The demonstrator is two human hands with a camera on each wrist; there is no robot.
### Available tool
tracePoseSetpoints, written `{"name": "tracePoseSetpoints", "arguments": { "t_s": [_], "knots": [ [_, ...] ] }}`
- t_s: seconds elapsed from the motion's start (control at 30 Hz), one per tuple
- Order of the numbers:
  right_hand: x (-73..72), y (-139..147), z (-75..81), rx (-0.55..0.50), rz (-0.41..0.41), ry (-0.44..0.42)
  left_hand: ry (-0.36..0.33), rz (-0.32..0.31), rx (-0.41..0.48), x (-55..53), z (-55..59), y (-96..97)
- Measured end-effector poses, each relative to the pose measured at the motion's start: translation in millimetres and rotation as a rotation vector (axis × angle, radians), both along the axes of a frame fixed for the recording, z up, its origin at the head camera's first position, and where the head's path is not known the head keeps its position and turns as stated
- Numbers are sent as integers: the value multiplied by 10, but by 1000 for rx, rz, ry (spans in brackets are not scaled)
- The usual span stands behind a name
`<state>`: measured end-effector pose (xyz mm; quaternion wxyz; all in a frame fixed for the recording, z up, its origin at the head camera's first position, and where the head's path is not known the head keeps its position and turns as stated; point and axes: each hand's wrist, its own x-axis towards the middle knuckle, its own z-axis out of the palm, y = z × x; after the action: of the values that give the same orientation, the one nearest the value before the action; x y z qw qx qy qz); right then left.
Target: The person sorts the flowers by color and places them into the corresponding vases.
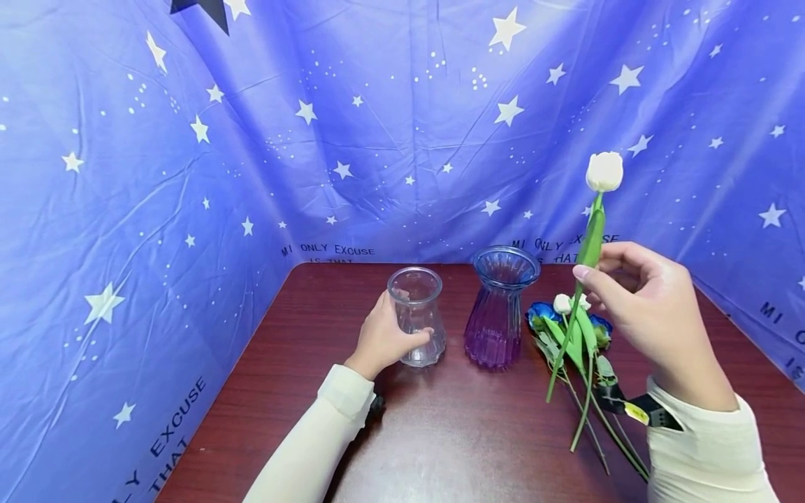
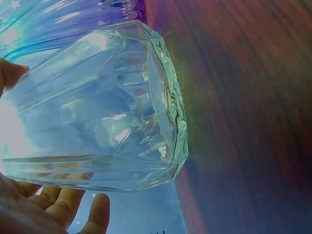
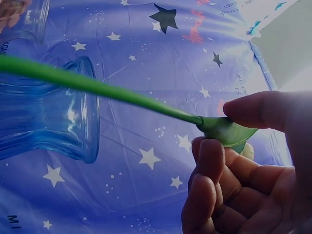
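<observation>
A white artificial tulip (image 1: pixel 605 172) stands nearly upright in my right hand (image 1: pixel 654 307), which pinches its green leaf and stem between thumb and fingers. In the right wrist view the stem (image 3: pixel 107 90) stretches away from the fingertips past the blue rim of a vase. My left hand (image 1: pixel 385 337) grips a clear glass vase (image 1: pixel 423 342) from its left side, thumb across the front. The left wrist view shows the vase's faceted base (image 2: pixel 175 117) close to the table. Right of it stands a ribbed blue-purple glass vase (image 1: pixel 493 325), touched by neither hand.
On the table (image 1: pixel 415 440), below my right hand, lie more artificial flowers: a white tulip (image 1: pixel 562 303) and blue blooms (image 1: pixel 539 316), their stems pointing toward me. A blue star-printed cloth (image 1: pixel 402 126) hangs behind the table and along both sides.
</observation>
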<state>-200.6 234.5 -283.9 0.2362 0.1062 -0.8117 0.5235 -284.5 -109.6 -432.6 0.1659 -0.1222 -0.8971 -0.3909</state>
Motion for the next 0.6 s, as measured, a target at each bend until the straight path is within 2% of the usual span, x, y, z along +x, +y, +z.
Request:
{"name": "tracePoseSetpoints", "arguments": {
  "t_s": [0.33,0.6],
  "knots": [
    [7,-102,-36,44,-21,52,-4,9,-3,-4,-11,-24],
    [79,-166,-41,63,-46,94,-2,3,-18,-20,-29,-14]
  ]
}}
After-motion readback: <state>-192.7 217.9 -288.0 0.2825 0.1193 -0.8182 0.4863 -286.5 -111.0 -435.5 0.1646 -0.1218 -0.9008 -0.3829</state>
